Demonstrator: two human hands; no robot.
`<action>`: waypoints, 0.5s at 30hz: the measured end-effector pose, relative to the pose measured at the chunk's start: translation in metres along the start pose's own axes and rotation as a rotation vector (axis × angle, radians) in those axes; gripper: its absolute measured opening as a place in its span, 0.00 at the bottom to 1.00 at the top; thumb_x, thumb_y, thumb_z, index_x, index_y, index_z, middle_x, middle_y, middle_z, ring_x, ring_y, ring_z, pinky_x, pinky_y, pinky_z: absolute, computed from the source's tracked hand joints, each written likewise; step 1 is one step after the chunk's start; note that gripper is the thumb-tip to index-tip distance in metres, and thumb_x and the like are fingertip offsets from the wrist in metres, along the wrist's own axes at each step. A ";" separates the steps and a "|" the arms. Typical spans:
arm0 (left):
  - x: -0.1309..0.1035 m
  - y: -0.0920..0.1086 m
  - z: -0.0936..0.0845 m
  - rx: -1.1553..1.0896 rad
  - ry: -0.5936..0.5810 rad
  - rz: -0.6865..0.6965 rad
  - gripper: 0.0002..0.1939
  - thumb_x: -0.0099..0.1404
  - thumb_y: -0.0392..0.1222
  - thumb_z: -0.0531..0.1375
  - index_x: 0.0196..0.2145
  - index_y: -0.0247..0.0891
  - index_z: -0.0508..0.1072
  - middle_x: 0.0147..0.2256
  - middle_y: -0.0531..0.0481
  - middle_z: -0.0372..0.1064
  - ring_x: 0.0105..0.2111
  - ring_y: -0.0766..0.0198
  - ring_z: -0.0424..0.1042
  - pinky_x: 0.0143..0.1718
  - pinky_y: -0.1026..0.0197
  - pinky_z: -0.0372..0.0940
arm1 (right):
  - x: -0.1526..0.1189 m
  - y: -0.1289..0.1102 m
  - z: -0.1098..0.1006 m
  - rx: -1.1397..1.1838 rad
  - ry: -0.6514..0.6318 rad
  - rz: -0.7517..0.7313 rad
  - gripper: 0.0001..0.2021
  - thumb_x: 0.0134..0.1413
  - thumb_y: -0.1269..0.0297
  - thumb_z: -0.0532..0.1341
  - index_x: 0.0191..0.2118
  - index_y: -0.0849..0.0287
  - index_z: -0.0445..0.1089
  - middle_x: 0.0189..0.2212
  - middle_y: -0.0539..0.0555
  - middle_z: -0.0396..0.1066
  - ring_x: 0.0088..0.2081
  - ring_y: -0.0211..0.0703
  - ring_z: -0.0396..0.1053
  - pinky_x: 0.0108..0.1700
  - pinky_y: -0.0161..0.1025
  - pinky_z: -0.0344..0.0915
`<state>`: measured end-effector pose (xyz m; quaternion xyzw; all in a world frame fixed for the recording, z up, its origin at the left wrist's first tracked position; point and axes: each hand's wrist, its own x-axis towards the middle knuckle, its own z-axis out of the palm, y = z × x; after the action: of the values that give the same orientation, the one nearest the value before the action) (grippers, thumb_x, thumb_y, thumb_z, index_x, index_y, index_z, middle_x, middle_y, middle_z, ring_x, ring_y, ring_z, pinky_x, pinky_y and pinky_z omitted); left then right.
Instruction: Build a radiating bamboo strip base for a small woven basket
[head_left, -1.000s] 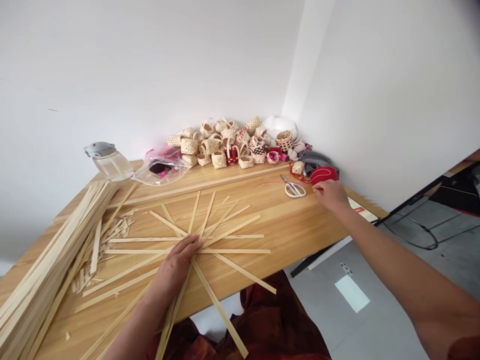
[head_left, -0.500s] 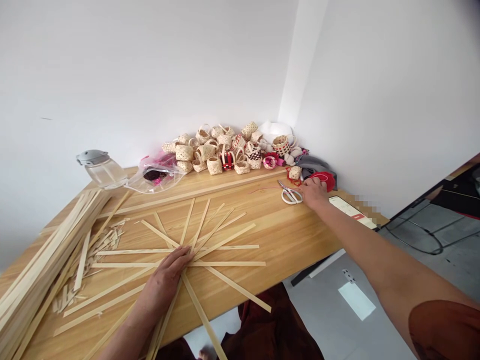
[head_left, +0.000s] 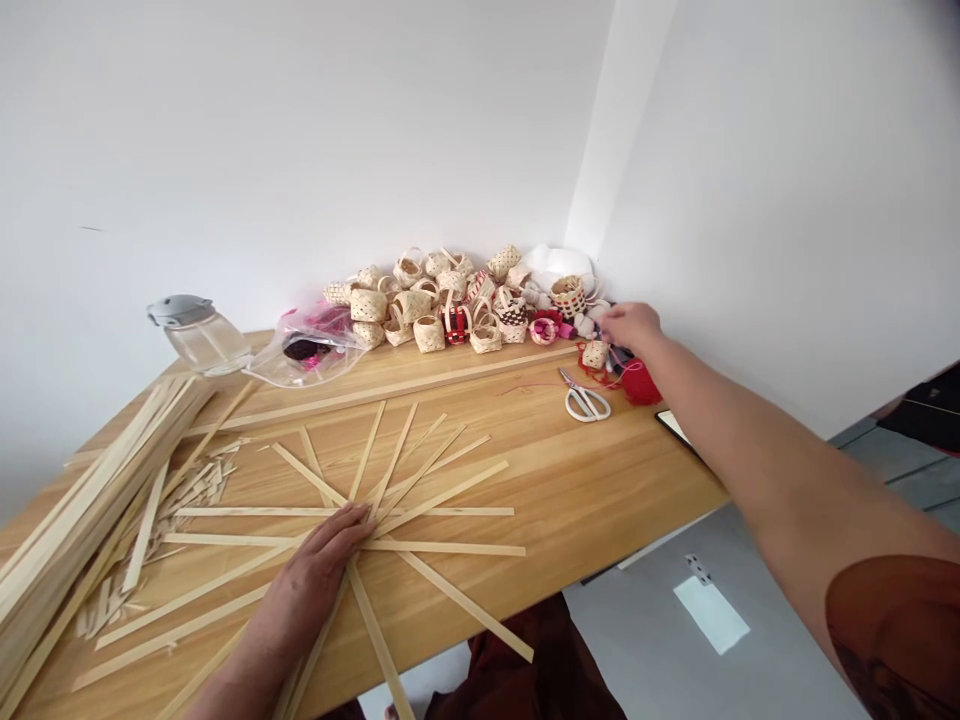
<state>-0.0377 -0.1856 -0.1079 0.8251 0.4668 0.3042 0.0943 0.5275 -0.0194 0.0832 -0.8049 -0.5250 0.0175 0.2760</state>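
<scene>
My left hand (head_left: pixel 322 565) lies over the middle of a star of pale, flat bamboo strips (head_left: pixel 457 548), its fingers together and pressing the crossing onto the table. The crossing itself is under the fingers. My right hand (head_left: pixel 631 328) reaches to the back right, beside the pile of small woven baskets (head_left: pixel 429 333). Its fingers are bent together, and what they hold, if anything, is hidden. Just below that hand are a red yarn ball (head_left: pixel 640 384) and a loose thread. White-handled scissors (head_left: pixel 587 402) rest in front of a small basket (head_left: pixel 595 354).
A thick bundle of strips (head_left: pixel 90 490) and short offcuts (head_left: pixel 199 485) lie at the left. Behind stand a lidded glass jar (head_left: pixel 202 340) and a clear plastic bag (head_left: pixel 322 355). A phone (head_left: pixel 671 428) sits near the table's right edge. White walls close off the back.
My right hand has moved up and back from the red yarn, which now shows below it. My left hand stays on the strips. The view has shifted slightly.
</scene>
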 end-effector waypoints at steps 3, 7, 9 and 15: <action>0.000 0.002 0.000 0.015 0.018 -0.003 0.19 0.74 0.47 0.49 0.52 0.48 0.78 0.57 0.52 0.73 0.61 0.57 0.68 0.63 0.52 0.65 | 0.034 -0.028 -0.013 0.351 0.223 -0.028 0.11 0.66 0.67 0.52 0.48 0.57 0.69 0.38 0.55 0.76 0.34 0.38 0.75 0.34 0.34 0.72; 0.001 0.006 0.000 0.027 0.026 -0.016 0.20 0.74 0.49 0.48 0.51 0.48 0.78 0.57 0.52 0.73 0.60 0.57 0.69 0.61 0.53 0.67 | 0.046 -0.038 -0.007 0.637 0.297 -0.084 0.13 0.63 0.65 0.57 0.51 0.58 0.68 0.43 0.56 0.76 0.37 0.39 0.76 0.36 0.34 0.73; 0.002 0.008 -0.001 0.019 0.027 -0.026 0.20 0.74 0.50 0.48 0.51 0.48 0.78 0.56 0.52 0.73 0.60 0.56 0.69 0.61 0.52 0.67 | 0.039 -0.030 0.005 0.287 0.149 -0.084 0.18 0.62 0.63 0.59 0.56 0.59 0.67 0.48 0.59 0.76 0.42 0.43 0.76 0.41 0.38 0.72; 0.001 0.011 -0.003 0.000 0.010 -0.071 0.20 0.74 0.51 0.48 0.51 0.50 0.78 0.57 0.53 0.73 0.61 0.56 0.68 0.63 0.51 0.65 | 0.003 0.009 0.046 -0.381 -0.193 -0.153 0.09 0.56 0.65 0.61 0.37 0.63 0.78 0.37 0.68 0.78 0.44 0.58 0.75 0.47 0.46 0.67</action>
<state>-0.0308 -0.1910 -0.1000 0.8065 0.4961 0.3047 0.1030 0.5223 0.0000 0.0411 -0.7949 -0.6023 -0.0259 0.0680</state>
